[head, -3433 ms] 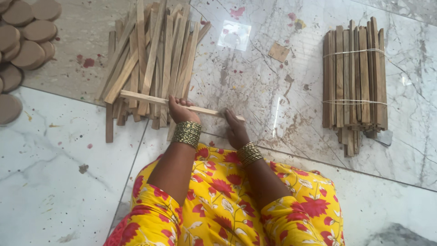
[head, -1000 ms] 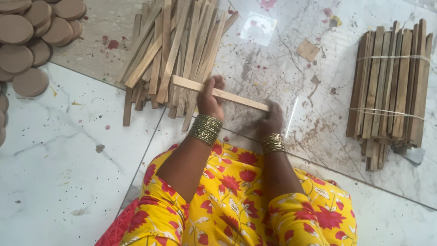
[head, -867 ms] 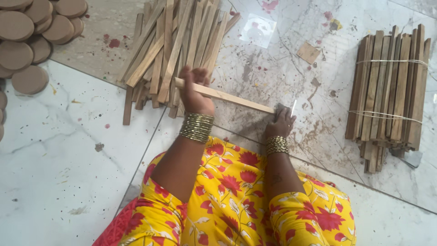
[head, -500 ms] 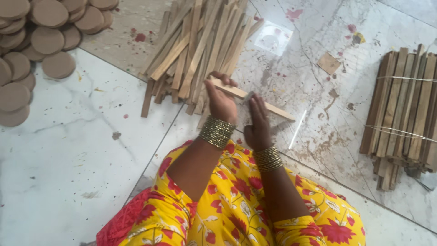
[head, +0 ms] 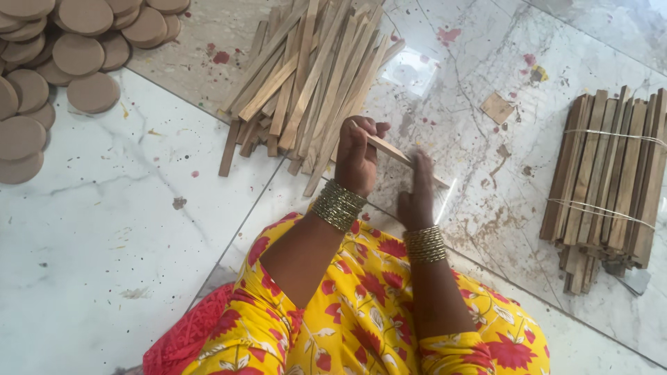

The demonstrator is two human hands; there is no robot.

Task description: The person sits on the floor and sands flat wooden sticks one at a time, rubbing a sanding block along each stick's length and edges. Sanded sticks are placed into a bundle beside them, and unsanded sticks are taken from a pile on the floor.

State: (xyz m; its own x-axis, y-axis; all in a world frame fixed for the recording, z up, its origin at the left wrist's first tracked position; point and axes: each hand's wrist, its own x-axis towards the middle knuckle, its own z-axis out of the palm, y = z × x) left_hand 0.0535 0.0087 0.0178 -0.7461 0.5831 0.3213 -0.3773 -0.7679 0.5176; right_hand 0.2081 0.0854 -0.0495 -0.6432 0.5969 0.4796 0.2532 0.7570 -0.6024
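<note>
- One wooden strip [head: 394,151] lies slantwise on the floor [head: 104,229] before the person; the left hand [head: 358,154] is closed around its upper end.
- The right hand [head: 418,194], fingers straight and together, presses flat along it.
- One loose heap of strips [head: 313,76] beside the left hand; one string-tied bundle [head: 611,180] at the right edge.
- Many brown discs [head: 62,62], top-left corner.
- Polished marble floor, paint-flecked.

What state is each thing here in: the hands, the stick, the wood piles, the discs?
Left hand: closed around one end of the wooden strip.
Right hand: fingers flat against the strip.
Wooden strip: held, slanting.
Loose strip pile: untied, fanned on the floor.
Strip bundle: tied with two strings.
Round discs: heaped, overlapping.
</note>
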